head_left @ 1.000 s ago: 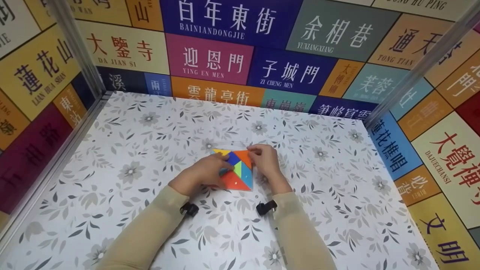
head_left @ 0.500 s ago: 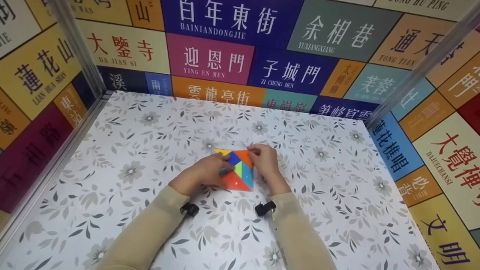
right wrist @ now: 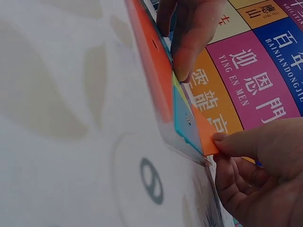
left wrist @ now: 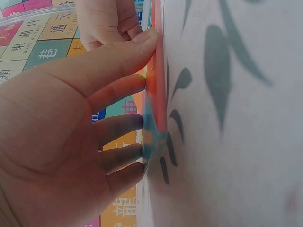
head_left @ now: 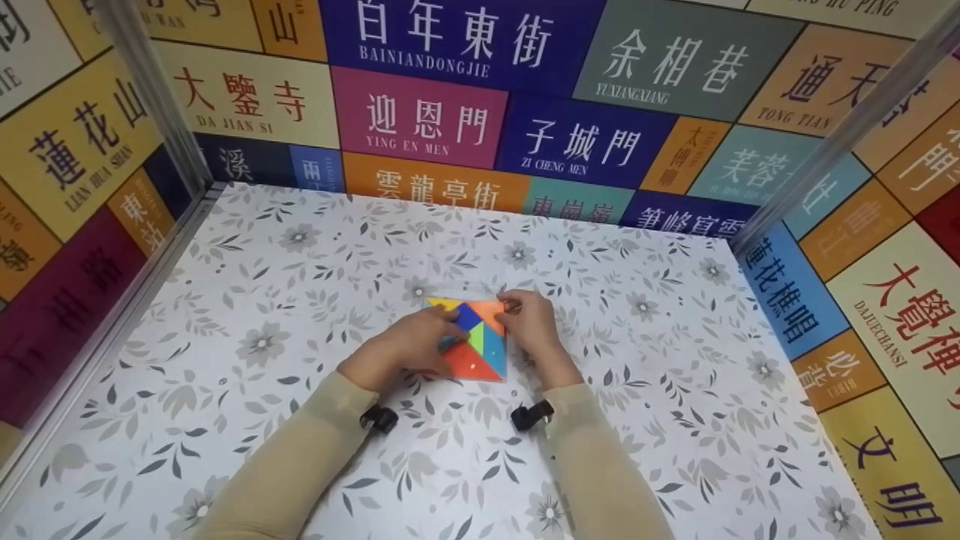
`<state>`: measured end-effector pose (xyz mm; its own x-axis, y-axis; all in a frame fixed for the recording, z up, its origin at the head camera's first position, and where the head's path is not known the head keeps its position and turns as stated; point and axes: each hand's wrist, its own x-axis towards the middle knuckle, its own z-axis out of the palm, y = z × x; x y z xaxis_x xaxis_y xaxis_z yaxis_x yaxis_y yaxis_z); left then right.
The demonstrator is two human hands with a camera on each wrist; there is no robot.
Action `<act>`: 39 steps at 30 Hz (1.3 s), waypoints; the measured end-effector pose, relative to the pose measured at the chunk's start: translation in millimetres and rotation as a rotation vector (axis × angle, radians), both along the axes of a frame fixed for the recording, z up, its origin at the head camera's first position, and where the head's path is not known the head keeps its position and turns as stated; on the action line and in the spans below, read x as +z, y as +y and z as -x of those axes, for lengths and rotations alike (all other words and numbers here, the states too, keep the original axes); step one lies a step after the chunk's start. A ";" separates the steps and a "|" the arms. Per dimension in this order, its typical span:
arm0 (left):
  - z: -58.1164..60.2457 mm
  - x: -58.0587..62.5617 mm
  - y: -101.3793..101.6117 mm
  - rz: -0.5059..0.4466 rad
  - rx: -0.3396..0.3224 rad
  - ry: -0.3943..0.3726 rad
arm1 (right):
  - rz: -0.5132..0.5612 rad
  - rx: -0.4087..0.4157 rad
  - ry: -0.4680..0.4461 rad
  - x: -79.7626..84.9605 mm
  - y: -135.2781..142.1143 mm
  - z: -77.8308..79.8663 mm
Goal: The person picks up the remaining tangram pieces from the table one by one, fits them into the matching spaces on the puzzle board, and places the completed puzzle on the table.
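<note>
A tangram of flat coloured pieces lies in a shallow clear tray (right wrist: 166, 136). Its red triangle (head_left: 474, 364), light blue piece (head_left: 493, 354), small green triangle (head_left: 478, 337), dark blue piece (head_left: 469, 316) and yellow piece (head_left: 441, 303) show in the head view. My left hand (head_left: 411, 341) rests on the left part of the tangram with its fingers extended, covering some of it. At the far right corner, my right hand (head_left: 531, 318) pinches the orange triangle (right wrist: 204, 132) between thumb and forefinger. In the right wrist view, that triangle tilts up above the tray beside the light blue piece.
A white table (head_left: 345, 262) with a grey leaf and flower print surrounds the tangram. Colourful panels (head_left: 427, 112) with Chinese lettering wall in its back and sides. Black wristbands (head_left: 380, 418) sit at both cuffs.
The orange triangle has tilted slightly upward at its right side in my right hand and looks paler. My left hand stays in place on the tangram.
</note>
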<state>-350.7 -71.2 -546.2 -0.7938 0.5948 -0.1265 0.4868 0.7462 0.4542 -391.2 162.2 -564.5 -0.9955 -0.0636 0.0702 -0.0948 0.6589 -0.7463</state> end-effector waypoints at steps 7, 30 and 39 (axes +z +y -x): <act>-0.9 1.7 0.7 0.006 0.021 -0.022 | 0.002 -0.019 -0.034 -0.9 1.4 0.7; -1.4 0.3 1.8 0.010 0.018 -0.021 | -0.012 -0.050 -0.003 -2.2 1.9 -0.6; -1.0 1.0 1.9 0.033 0.037 -0.047 | -0.028 -0.041 -0.037 -3.6 1.9 1.9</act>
<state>-349.7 -69.2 -545.3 -0.8080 0.5600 -0.1831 0.4373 0.7783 0.4506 -393.1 164.0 -568.1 -0.9992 -0.0239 0.0321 -0.0398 0.6825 -0.7298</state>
